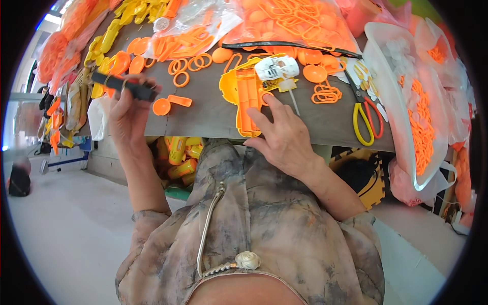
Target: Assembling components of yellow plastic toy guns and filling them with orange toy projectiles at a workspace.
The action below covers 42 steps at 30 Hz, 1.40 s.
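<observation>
Space separates left hand (127,116), gripping black object (139,91), from right hand (285,134), spread at yellow casing's (229,90) edge.

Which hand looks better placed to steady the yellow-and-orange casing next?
Probably the right hand: its spread fingers are at the yellow-and-orange casing. The left hand is off to the casing's left, occupied with a dark elongated object.

Scissors (362,97) lie near a whitish tub (392,101) holding orange links (422,127).
</observation>
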{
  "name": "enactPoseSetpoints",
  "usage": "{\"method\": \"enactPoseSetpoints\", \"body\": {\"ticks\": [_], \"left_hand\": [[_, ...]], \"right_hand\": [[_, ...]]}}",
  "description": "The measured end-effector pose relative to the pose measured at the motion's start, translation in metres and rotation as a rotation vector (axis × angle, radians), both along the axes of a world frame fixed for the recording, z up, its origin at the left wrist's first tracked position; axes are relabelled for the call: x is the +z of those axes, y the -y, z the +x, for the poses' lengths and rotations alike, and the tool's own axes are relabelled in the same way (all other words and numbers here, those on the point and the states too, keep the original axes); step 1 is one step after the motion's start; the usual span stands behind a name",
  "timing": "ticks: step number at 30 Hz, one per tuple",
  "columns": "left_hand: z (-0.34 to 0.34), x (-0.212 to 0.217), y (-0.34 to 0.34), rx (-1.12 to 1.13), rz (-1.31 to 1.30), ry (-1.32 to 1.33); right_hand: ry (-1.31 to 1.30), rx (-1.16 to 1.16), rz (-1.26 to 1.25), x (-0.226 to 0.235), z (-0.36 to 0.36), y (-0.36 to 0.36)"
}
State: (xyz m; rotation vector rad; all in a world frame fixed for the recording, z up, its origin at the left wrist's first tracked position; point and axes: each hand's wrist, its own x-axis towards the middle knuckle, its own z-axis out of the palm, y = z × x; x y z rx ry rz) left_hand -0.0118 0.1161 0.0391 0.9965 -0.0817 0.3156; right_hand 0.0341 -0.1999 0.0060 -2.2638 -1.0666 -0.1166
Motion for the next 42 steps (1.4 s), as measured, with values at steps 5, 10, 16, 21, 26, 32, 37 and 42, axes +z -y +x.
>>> {"method": "enactPoseSetpoints", "body": {"ticks": [5,10,16,21,26,32,37,42], "left_hand": [[0.062,0.017,0.080,-0.085,0.140,-0.110],[0.095,0.005,0.114,-0.118,0.191,-0.104],[0.099,-0.008,0.120,-0.104,0.323,-0.139],[0.097,-0.015,0.125,-0.020,0.384,-0.158],[0.097,-0.019,0.128,0.006,0.378,-0.113],[0.096,-0.028,0.136,0.076,0.461,-0.025],[0.092,-0.028,0.135,0.106,0.505,0.002],[0.090,-0.028,0.135,0.169,0.533,-0.029]], "right_hand": [[0.055,-0.009,-0.058,-0.004,-0.001,-0.001],[0.118,-0.004,-0.043,-0.010,-0.002,-0.004],[0.156,0.011,-0.019,-0.013,0.001,-0.005],[0.173,0.004,-0.003,-0.014,0.003,-0.007],[0.205,0.006,0.011,-0.015,0.004,-0.007],[0.243,0.016,0.049,-0.022,0.008,-0.007],[0.235,0.038,0.083,-0.022,0.009,-0.007],[0.266,0.054,0.145,-0.024,0.010,-0.006]]}}
